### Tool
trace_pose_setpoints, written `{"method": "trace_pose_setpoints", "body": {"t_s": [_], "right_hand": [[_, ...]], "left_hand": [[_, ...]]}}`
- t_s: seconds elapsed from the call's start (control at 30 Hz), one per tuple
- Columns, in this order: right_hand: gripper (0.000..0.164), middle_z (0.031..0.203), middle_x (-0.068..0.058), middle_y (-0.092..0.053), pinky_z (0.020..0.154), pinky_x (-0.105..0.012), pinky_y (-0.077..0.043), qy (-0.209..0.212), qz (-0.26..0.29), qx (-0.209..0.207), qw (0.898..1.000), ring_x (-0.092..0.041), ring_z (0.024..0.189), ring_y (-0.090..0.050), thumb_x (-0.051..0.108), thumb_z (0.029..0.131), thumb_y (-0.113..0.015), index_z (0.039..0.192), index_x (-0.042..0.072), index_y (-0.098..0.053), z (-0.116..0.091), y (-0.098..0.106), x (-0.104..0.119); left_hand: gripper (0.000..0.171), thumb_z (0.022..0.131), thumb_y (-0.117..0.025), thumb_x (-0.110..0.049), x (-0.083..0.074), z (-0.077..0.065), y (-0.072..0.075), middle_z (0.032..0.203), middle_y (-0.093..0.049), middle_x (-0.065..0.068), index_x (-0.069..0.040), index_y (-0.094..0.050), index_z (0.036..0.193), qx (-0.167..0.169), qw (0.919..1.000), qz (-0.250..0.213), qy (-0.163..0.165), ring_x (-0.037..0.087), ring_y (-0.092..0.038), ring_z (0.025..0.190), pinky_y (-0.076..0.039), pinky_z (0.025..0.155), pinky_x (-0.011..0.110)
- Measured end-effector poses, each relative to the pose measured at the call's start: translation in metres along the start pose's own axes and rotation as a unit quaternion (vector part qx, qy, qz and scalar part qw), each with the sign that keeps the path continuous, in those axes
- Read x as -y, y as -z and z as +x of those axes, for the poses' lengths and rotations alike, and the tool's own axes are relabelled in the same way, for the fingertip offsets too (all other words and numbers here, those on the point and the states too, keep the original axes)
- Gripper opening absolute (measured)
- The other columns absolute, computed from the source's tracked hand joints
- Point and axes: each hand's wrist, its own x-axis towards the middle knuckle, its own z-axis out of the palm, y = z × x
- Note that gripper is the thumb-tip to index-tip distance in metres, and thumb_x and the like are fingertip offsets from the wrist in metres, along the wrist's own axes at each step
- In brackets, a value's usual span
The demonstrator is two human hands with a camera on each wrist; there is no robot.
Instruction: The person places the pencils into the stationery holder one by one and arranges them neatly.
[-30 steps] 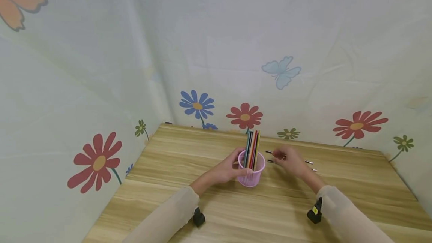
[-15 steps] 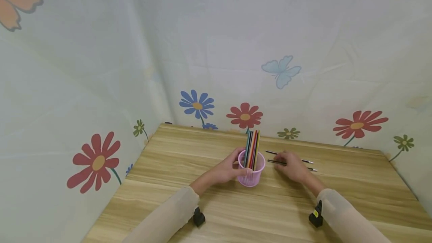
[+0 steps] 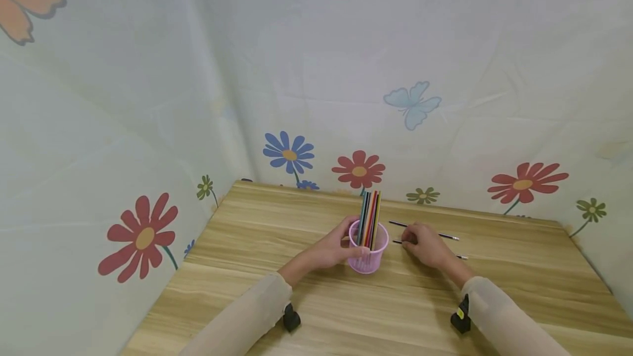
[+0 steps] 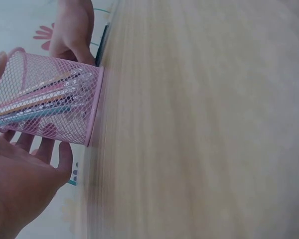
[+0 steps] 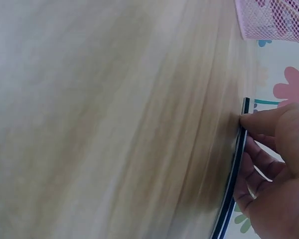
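My left hand [image 3: 328, 250] grips a pink mesh pen cup [image 3: 365, 265] from its left side, thumb across the front. In the left wrist view, the mesh cup [image 4: 50, 97] stands on the table with fingers curved round it. Several coloured pencils [image 3: 370, 218] lean upright inside. To the right of the cup, my right hand [image 3: 429, 246] is low over the table and pinches a dark pencil [image 5: 234, 172] between thumb and fingertips. That pencil lies along the tabletop, its white-tipped end showing past the hand. Behind it lies a second dark pencil [image 3: 449, 236], partly covered by the hand.
The wood-grain table [image 3: 296, 312] ends at the back against a white cloth wall [image 3: 316, 43] printed with flowers and butterflies. A small black device [image 3: 292, 318] is strapped at the left wrist, another black device [image 3: 461, 320] at the right.
My right hand has come down onto the front pencil, which has shifted slightly toward me, away from the back pencil. The left hand and the cup have stayed put.
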Motion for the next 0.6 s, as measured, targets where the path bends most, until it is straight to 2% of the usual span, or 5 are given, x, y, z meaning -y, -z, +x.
{"method": "trace_pose_setpoints", "body": {"t_s": [0.37,0.47,0.6], "right_hand": [[0.005,0.089,-0.002,-0.066,0.076,-0.039,-0.055,-0.006,0.003,0.024,1.0,-0.016,0.083,-0.061,0.001,0.095,-0.074,0.096,0.004,-0.07,0.003,0.006,0.007],[0.004,0.089,-0.001,-0.067,0.075,-0.036,-0.055,-0.006,0.028,0.031,0.999,-0.015,0.083,-0.061,0.002,0.097,-0.072,0.099,0.004,-0.069,0.007,0.014,0.009],[0.004,0.092,-0.002,-0.068,0.074,-0.032,-0.055,0.018,0.073,0.035,0.997,-0.015,0.085,-0.063,0.002,0.1,-0.069,0.104,0.001,-0.068,0.013,0.029,0.017]], "left_hand": [[0.074,0.099,-0.077,-0.027,-0.002,0.001,0.0,0.157,-0.046,0.0,-0.027,-0.033,0.158,-0.002,1.0,-0.004,-0.006,0.023,-0.045,0.146,-0.041,0.12,0.042],[0.074,0.099,-0.077,-0.028,-0.002,0.001,-0.001,0.157,-0.046,0.0,-0.027,-0.033,0.159,-0.002,1.0,-0.006,0.0,0.023,-0.046,0.145,-0.042,0.119,0.041],[0.074,0.1,-0.077,-0.027,-0.004,-0.001,-0.001,0.157,-0.046,0.002,-0.028,-0.033,0.159,-0.003,0.9999,-0.012,0.007,0.025,-0.047,0.144,-0.043,0.118,0.041]]}}
